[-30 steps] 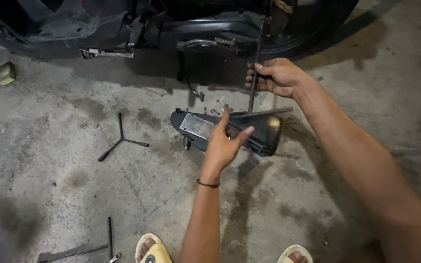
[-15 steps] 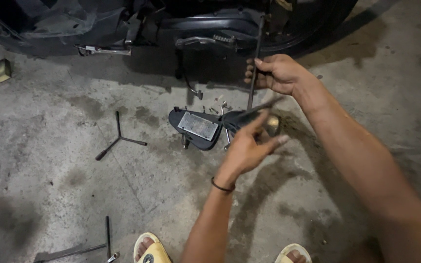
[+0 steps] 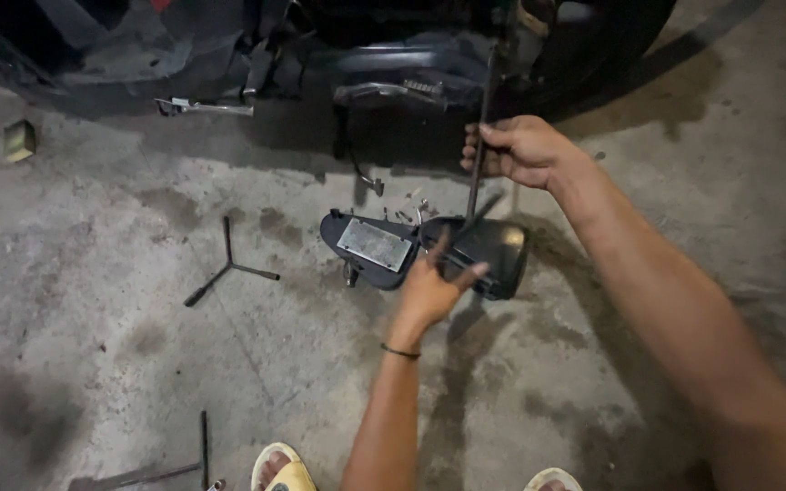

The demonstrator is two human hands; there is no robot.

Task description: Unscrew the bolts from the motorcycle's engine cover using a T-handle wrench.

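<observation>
- Far left on the concrete floor (image 3: 93, 300) sits a small yellowish block (image 3: 19, 140), well apart from anything I am handling.
- Nearer the middle lies a three-armed Y-shaped wrench (image 3: 229, 268), flat on the floor where I can reach it; at the bottom edge two thin metal rods (image 3: 202, 445) lie beside my yellow sandal (image 3: 277, 468).
- The dark plastic cover (image 3: 425, 250) lies on the floor just below the motorcycle (image 3: 393, 64), its pale rectangular metal plate (image 3: 374, 244) facing up. A few small screws (image 3: 408, 211) are scattered just behind it, close by so they stay together.
- My left hand (image 3: 431, 289) hovers over the right half of the cover, fingers spread and loose, gripping nothing. Whether the fingertips touch the plastic I cannot tell; it looks as if they are just above it.
- My right hand (image 3: 518, 150) is clenched around a long thin metal rod (image 3: 477, 155), held nearly upright. Its upper end runs up into the motorcycle's underside and its lower end comes down by the back edge of the cover; I judge the firm grip keeps the rod steady.
- Behind my right hand is the dark tyre (image 3: 611, 36).
</observation>
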